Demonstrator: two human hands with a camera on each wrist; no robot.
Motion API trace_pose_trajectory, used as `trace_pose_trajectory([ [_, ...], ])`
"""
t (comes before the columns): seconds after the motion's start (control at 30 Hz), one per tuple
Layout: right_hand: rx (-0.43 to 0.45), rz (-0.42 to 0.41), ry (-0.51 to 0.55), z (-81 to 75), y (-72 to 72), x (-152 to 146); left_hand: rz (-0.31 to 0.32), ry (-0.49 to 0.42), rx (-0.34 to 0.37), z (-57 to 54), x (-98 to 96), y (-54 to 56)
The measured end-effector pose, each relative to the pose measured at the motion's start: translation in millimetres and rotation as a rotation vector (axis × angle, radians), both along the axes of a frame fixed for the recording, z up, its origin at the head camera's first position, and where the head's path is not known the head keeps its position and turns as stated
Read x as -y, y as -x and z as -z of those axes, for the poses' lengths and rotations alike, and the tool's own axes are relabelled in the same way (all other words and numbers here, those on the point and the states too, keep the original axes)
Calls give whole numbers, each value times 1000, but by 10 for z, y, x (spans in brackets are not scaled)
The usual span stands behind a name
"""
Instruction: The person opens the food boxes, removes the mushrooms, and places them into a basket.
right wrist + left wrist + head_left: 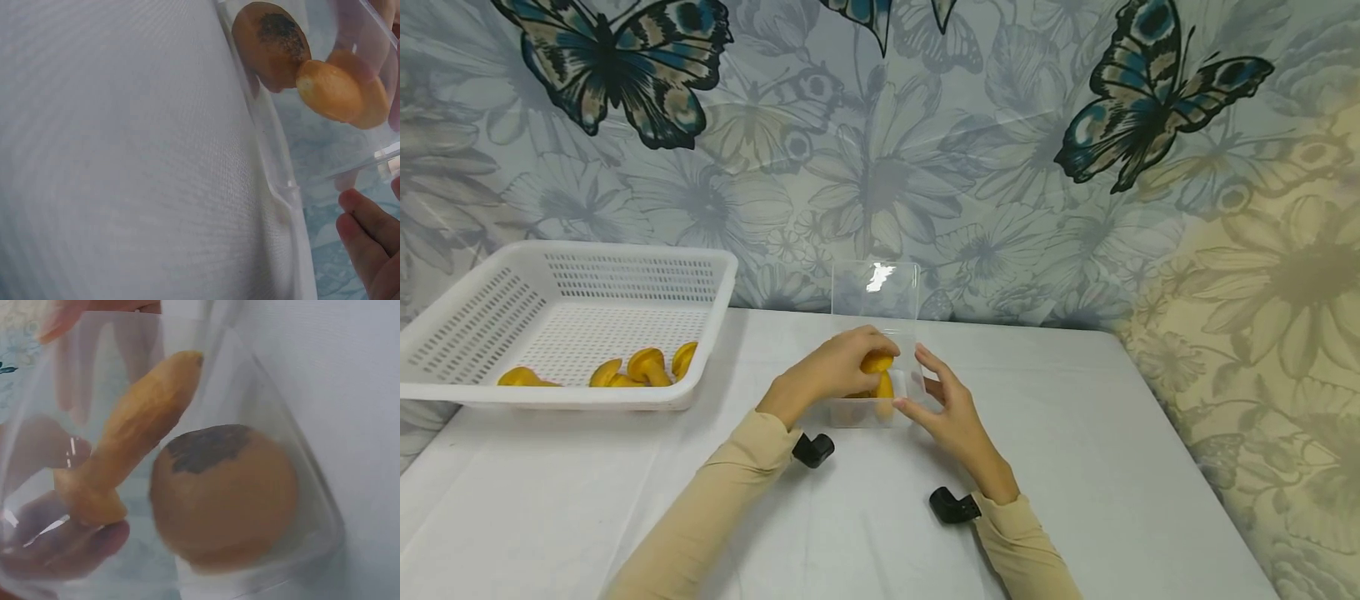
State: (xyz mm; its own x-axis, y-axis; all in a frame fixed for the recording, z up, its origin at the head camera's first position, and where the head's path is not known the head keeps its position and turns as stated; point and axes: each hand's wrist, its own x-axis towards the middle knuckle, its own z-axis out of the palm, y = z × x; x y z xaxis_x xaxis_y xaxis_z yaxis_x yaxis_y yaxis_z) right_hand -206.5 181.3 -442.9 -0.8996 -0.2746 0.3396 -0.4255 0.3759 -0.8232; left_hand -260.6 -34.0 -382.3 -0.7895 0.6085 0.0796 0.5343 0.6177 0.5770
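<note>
While the left hand grips a yellow mushroom at frame centre, right hand fingers relaxed beside the clear box, it could tip from uneven pressing.

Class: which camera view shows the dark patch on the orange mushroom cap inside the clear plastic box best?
The left wrist view: the round orange mushroom cap fills the frame, its dark patch plain through the clear plastic box. The right wrist view shows the cap smaller, patch visible. The head view shows only orange shapes under the left hand.
</note>
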Motion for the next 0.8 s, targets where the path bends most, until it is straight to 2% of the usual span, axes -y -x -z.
trace_pose_trajectory([
  [0.47, 25, 15, -12, -6, 9, 6, 66, -81, 90, -115, 128, -61],
  [0.6, 15, 9, -6, -3, 12, 7, 40, -89, 76, -157, 166, -106],
  [0.8, 22, 10, -3, -3, 4, 3, 5, -125, 1, -233, 238, -169],
])
